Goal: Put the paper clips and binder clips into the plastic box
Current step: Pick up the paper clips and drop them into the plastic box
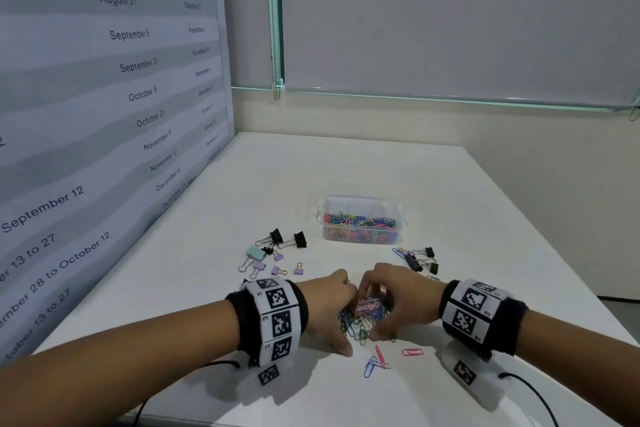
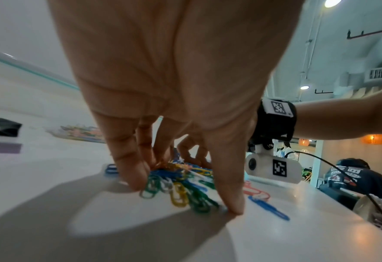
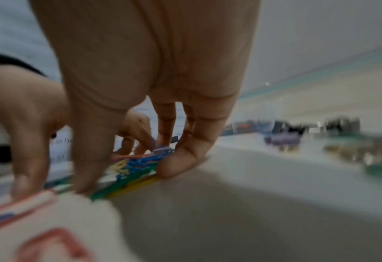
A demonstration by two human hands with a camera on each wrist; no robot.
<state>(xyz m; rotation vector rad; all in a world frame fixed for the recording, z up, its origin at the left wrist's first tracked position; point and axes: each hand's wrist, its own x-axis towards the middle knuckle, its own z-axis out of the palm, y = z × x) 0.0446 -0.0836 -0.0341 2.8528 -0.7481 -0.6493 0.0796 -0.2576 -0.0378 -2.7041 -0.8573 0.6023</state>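
Your left hand (image 1: 327, 308) and your right hand (image 1: 398, 300) stand close together on the white table (image 1: 485, 218), palms facing each other, with a heap of coloured wire paper clips (image 1: 363, 317) between them. Both wrists are raised and the fingers point down to the table. On the left hand the fingers (image 2: 129, 166) are bent and dig into the heap from its far side, while the thumb tip presses the table at the near side, so this hand gathers the clips. The right hand does the same from the other side: its fingers (image 3: 181, 163) are curled against the clips and the thumb is planted at the near edge.

A few loose clips lie just in front of the heap, nearer to you: a red one and a blue one (image 1: 370, 366) with the long axis running roughly away from you, and a pink one (image 1: 412, 352) lying across.

The clear plastic box (image 1: 362, 220) stands further away on the table, open on top, already holding many coloured clips. Left of it lie black, mint and lilac binder clips (image 1: 273, 253); right of it, near your right wrist, lies a second group of black binder clips (image 1: 420, 258)
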